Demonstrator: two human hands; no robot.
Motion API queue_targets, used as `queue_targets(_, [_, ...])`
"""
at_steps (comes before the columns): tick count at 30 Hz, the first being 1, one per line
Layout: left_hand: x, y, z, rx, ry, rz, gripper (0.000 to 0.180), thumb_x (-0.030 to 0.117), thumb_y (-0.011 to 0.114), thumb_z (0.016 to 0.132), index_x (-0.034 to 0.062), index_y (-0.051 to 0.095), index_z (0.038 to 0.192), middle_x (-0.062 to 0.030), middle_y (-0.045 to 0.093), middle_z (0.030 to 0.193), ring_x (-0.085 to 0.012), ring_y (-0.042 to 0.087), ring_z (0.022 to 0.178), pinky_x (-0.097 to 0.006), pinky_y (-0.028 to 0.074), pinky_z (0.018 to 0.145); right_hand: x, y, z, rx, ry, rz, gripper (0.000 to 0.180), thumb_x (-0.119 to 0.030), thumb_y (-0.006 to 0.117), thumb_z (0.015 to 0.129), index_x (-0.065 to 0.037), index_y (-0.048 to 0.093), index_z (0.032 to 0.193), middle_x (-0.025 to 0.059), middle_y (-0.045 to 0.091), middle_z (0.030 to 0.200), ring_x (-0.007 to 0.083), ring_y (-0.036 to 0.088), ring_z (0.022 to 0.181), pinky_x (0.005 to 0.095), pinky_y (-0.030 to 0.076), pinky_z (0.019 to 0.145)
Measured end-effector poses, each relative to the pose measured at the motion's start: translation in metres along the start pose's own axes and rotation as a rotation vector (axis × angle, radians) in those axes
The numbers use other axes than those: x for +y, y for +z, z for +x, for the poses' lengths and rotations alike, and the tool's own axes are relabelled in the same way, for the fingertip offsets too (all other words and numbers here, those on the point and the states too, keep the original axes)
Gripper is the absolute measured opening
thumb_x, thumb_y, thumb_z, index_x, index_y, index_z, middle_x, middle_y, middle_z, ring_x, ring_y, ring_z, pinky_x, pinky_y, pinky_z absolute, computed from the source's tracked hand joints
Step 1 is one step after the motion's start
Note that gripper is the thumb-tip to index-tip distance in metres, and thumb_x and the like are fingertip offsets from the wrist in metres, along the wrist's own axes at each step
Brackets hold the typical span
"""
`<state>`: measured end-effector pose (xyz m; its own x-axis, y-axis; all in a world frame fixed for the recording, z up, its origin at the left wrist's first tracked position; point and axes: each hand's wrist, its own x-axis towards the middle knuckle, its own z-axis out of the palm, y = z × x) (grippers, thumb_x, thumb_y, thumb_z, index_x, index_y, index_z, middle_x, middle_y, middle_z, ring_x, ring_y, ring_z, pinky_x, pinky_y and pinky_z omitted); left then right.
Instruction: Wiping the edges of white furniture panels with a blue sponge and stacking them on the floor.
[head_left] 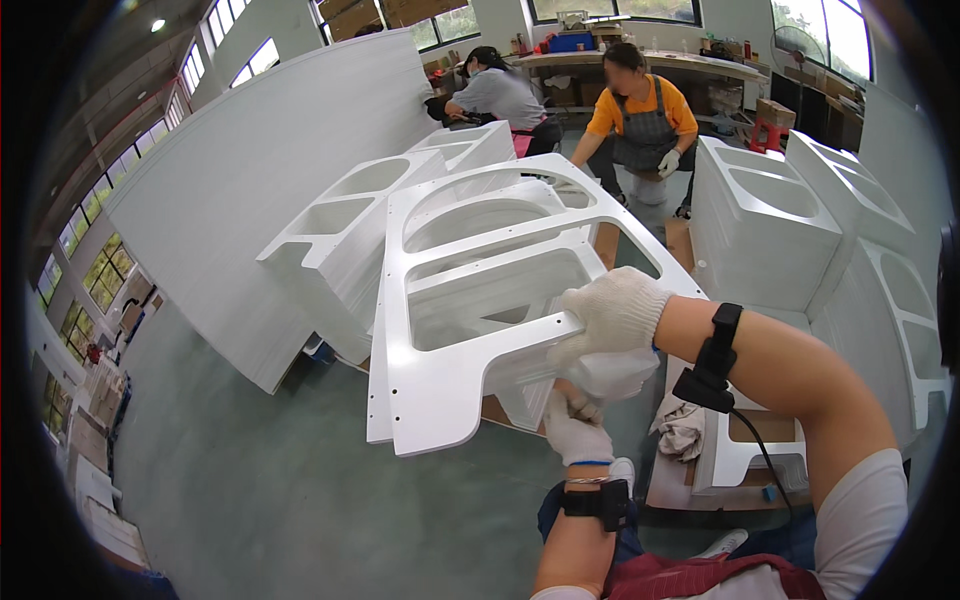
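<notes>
A large white panel (432,402) with rounded cut-outs and small holes stands tilted in front of me, over more panels like it. My right hand (615,308), in a white knit glove, is closed at the near right end of its crossbar. Something pale and crumpled hangs below that fist; I cannot tell whether it is cloth or part of the glove. Lower down, beneath the panel's near edge, my left hand (578,430) is closed too, in a glove with bare fingertips showing. What it holds, if anything, is hidden. Dark straps with small boxes sit on both my wrists.
White cut-out panels (345,230) stand stacked behind left, and further stacks (765,235) on the right. A tall white sheet stack (250,190) rises at left. A crumpled rag (682,432) lies near my right. Two people (645,110) work beyond, before a bench (650,62).
</notes>
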<state>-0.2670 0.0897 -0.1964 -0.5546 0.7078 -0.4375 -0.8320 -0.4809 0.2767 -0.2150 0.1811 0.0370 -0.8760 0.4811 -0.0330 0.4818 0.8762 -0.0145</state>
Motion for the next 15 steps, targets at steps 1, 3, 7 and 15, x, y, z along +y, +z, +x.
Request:
queue_targets(1, [-0.003,0.001,0.0,-0.026,0.017,0.04,0.021,0.03,0.058,0.101,0.0111,0.057,0.093,0.0051,0.045,0.067,-0.0074,0.036,0.054,-0.022,0.033,0.046,-0.002,0.005,0.009,0.003,-0.005,0.019,0.075,-0.072,0.061,0.081,-0.001,0.071,0.103,0.0238,0.071,0.084,0.0386,0.072,0.085,0.046,0.056,0.079])
queue_targets(3, [-0.004,-0.002,0.005,-0.087,0.05,0.087,0.021,0.029,0.057,0.102,0.0103,0.058,0.091,0.004,0.046,0.068,-0.0081,0.036,0.055,-0.023,0.032,0.048,-0.008,0.01,0.028,0.02,-0.034,0.034,0.072,-0.069,0.063,0.081,-0.001,0.07,0.102,0.0231,0.071,0.083,0.0382,0.072,0.084,0.0455,0.056,0.078])
queue_targets(7, [0.002,-0.006,0.008,-0.166,0.008,0.072,0.022,0.029,0.056,0.102,0.0103,0.058,0.09,0.0036,0.047,0.069,-0.0089,0.038,0.056,-0.024,0.032,0.05,-0.021,0.011,0.051,-0.015,-0.053,0.032,0.067,-0.063,0.064,0.081,0.0,0.07,0.104,0.023,0.071,0.085,0.0382,0.072,0.084,0.045,0.057,0.078])
queue_targets(15, [0.002,-0.007,0.009,-0.114,0.013,0.07,0.018,0.029,0.059,0.099,0.0129,0.058,0.091,0.0032,0.047,0.069,-0.0107,0.038,0.057,-0.024,0.032,0.052,-0.028,0.02,0.064,0.025,-0.08,-0.03,0.067,-0.063,0.062,0.078,-0.002,0.071,0.102,0.022,0.07,0.089,0.0372,0.071,0.085,0.044,0.057,0.075])
